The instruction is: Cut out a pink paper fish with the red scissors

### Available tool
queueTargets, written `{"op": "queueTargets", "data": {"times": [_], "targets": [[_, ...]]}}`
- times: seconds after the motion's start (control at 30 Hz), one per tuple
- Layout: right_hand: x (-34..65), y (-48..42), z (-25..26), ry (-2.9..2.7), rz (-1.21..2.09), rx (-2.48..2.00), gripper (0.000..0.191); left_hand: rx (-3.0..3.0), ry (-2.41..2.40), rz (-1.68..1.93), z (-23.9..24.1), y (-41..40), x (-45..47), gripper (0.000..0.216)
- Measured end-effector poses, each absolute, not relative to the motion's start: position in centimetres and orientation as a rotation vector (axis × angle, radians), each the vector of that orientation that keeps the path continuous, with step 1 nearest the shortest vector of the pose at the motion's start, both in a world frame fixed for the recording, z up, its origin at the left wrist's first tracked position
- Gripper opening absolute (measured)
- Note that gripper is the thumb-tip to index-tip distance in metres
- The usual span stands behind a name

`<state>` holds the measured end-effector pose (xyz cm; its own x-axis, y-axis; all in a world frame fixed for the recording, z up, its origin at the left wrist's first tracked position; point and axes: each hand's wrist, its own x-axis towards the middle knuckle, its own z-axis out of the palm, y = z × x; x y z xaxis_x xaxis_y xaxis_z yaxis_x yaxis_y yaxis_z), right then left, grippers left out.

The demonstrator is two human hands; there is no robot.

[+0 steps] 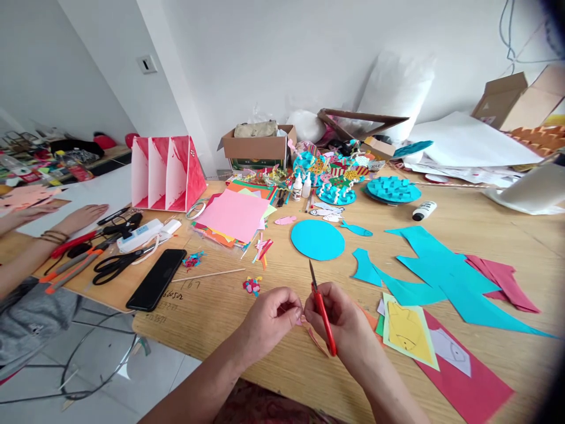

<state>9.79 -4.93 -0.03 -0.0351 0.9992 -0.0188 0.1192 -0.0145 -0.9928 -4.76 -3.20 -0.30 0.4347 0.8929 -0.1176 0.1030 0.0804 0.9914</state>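
Note:
My right hand is closed around red-handled scissors, blades pointing up and away from me. My left hand pinches a small pink paper scrap right beside the scissors, just above the wooden table near its front edge. A turquoise paper circle lies beyond the scissor tip. To my right lies a yellow paper fish drawing on a red sheet.
Turquoise offcuts and red paper spread at right. A stack of coloured sheets, a black phone, black scissors, a glue bottle and paper crafts lie farther off. Another person's hand rests at far left.

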Motion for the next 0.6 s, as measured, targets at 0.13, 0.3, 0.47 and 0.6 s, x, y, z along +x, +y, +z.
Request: {"op": "queueTargets", "data": {"times": [0.13,0.3,0.47,0.6], "targets": [[9.6,-5.2,0.5,-1.108,1.268,-1.222,0.024,1.253,0.932,0.772,0.3,-3.4,-4.4,0.026],[9.4,-5.5,0.5,-0.965,1.282,-1.176,0.027,1.171,0.934,0.841,0.1,-3.6,-3.5,0.027],[9.3,-5.7,-0.1,-0.993,1.281,-1.218,0.026,1.164,0.941,0.856,0.0,-3.4,-3.0,0.023],[9.7,-5.7,-0.4,-1.075,1.253,-1.208,0.024,1.189,0.951,0.848,0.0,-3.3,-3.2,0.020]]}}
